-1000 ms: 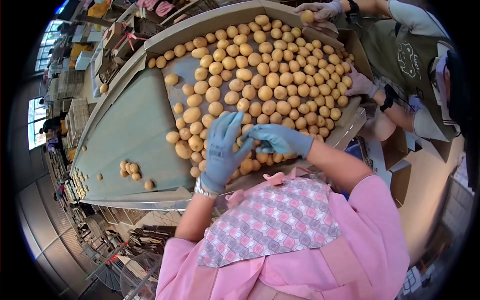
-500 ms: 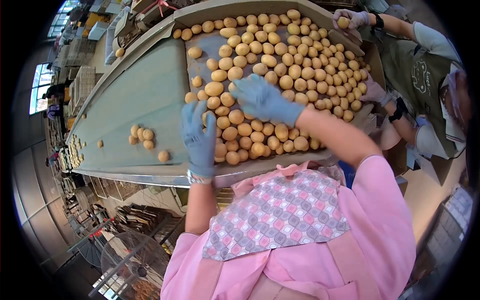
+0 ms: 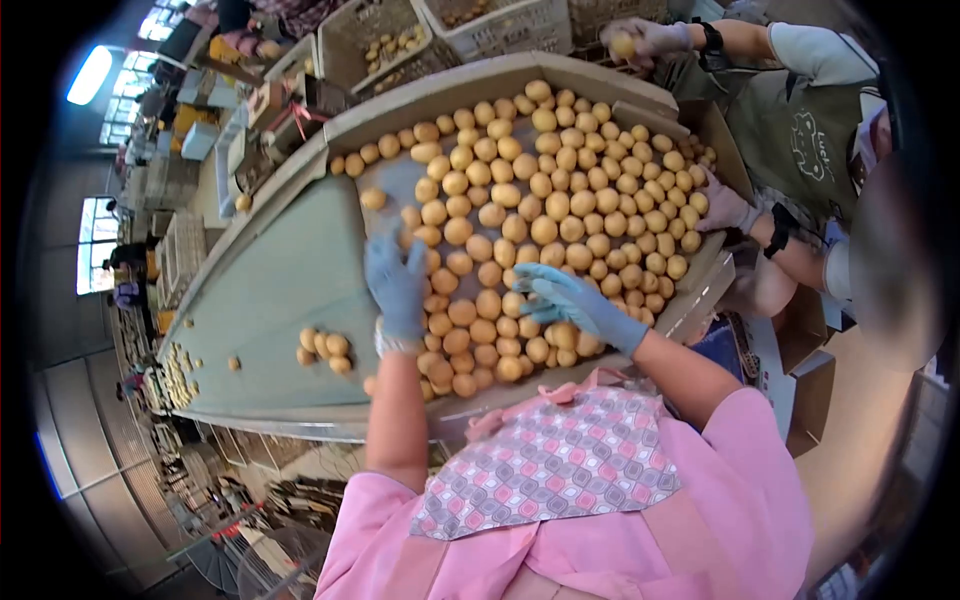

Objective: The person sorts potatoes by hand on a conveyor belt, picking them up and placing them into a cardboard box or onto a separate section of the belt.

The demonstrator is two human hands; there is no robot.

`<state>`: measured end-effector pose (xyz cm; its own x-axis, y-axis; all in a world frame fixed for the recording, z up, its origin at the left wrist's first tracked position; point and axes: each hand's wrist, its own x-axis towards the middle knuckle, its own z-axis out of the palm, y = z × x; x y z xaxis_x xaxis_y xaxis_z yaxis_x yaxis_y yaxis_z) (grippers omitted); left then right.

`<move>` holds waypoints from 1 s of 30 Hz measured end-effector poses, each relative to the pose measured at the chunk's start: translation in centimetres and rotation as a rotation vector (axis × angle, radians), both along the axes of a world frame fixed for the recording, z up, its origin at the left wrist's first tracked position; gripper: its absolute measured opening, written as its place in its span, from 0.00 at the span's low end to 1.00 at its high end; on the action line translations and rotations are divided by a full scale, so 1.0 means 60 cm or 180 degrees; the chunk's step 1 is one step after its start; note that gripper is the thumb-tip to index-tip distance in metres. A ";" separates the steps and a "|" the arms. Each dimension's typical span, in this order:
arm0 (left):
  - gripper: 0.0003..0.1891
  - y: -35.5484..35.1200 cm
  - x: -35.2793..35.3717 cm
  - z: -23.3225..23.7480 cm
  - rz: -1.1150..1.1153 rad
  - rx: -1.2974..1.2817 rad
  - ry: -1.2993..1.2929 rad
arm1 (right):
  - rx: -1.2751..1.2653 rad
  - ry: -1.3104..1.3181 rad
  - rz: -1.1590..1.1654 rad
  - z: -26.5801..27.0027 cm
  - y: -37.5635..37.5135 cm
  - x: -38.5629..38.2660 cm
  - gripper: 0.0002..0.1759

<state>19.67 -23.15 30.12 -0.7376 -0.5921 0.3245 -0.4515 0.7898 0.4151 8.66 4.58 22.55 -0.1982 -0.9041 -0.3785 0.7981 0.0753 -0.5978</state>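
A broad spread of round yellow potatoes [image 3: 560,205] covers the sorting table in front of me. At its left edge my left hand [image 3: 395,285], in a blue glove, is open with thumb and fingers apart. It is slightly blurred, and its fingertips overlap the potatoes nearest the belt. My right hand [image 3: 575,303], also blue-gloved, reaches over the near middle of the spread. Its fingers are apart and bent above the potatoes, with nothing held in them. Some potatoes beneath both hands are hidden.
A green conveyor belt [image 3: 275,310] runs off to the left, carrying a small cluster of potatoes [image 3: 324,348]. Crates [image 3: 375,45] stand beyond the table's raised rim. At the right, a co-worker's gloved hand [image 3: 645,42] holds a potato; their other hand [image 3: 727,203] touches the spread.
My right hand has drawn back toward me from the middle of the potatoes. My left hand has shifted to the belt-side edge. The camera view has tilted, and the cluster on the belt is nearer.
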 end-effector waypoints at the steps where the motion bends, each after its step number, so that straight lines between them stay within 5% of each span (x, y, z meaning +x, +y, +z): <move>1: 0.20 0.022 0.004 -0.007 -0.0582 -0.0517 0.0174 | -0.0040 -0.0500 -0.0157 0.000 -0.005 0.005 0.33; 2: 0.24 0.063 0.026 -0.009 -0.0478 0.0394 -0.0184 | -0.0130 -0.0952 -0.0263 0.005 -0.016 0.011 0.35; 4: 0.30 0.135 0.045 0.011 -0.1267 0.0508 -0.0334 | -0.0224 -0.0696 -0.0111 0.015 -0.034 0.021 0.29; 7: 0.34 0.180 0.060 0.044 -0.1138 0.0097 -0.0146 | -0.0312 -0.0462 0.0504 -0.106 -0.062 0.041 0.20; 10: 0.32 0.151 0.096 0.025 -0.0738 0.0155 -0.0398 | -0.0101 0.0195 0.1148 -0.076 -0.083 -0.027 0.18; 12: 0.30 0.141 0.126 0.030 -0.0552 -0.0180 -0.0077 | -0.0395 0.0628 0.0618 0.050 -0.124 -0.126 0.17; 14: 0.29 0.146 0.145 0.049 -0.0451 -0.0144 -0.0163 | -0.1374 -0.0486 -0.1476 0.112 -0.174 -0.240 0.14; 17: 0.26 0.157 0.164 0.039 -0.0254 -0.0052 -0.0116 | -0.1567 0.4021 -0.1868 0.058 -0.295 -0.324 0.10; 19: 0.23 0.153 0.164 0.033 -0.0209 0.0015 -0.0012 | -0.0519 0.6418 -0.0976 0.079 -0.321 -0.270 0.10; 20: 0.21 0.153 0.163 0.031 -0.0207 0.0030 0.0063 | 0.0600 0.7099 0.0041 0.096 -0.294 -0.194 0.10; 23: 0.18 0.145 0.151 0.043 -0.0205 0.0079 0.0312 | 0.1583 0.6994 0.0453 0.047 -0.297 -0.087 0.10; 24: 0.17 0.146 0.152 0.046 -0.0159 0.0121 0.0331 | 0.2551 0.7184 0.1056 0.092 -0.311 -0.053 0.13; 25: 0.17 0.146 0.153 0.047 -0.0123 0.0169 0.0339 | 0.2827 0.7041 0.0705 0.081 -0.325 -0.036 0.16; 30: 0.15 0.142 0.155 0.046 -0.0185 0.0037 0.0360 | 0.2753 0.6959 0.1343 0.088 -0.333 -0.060 0.17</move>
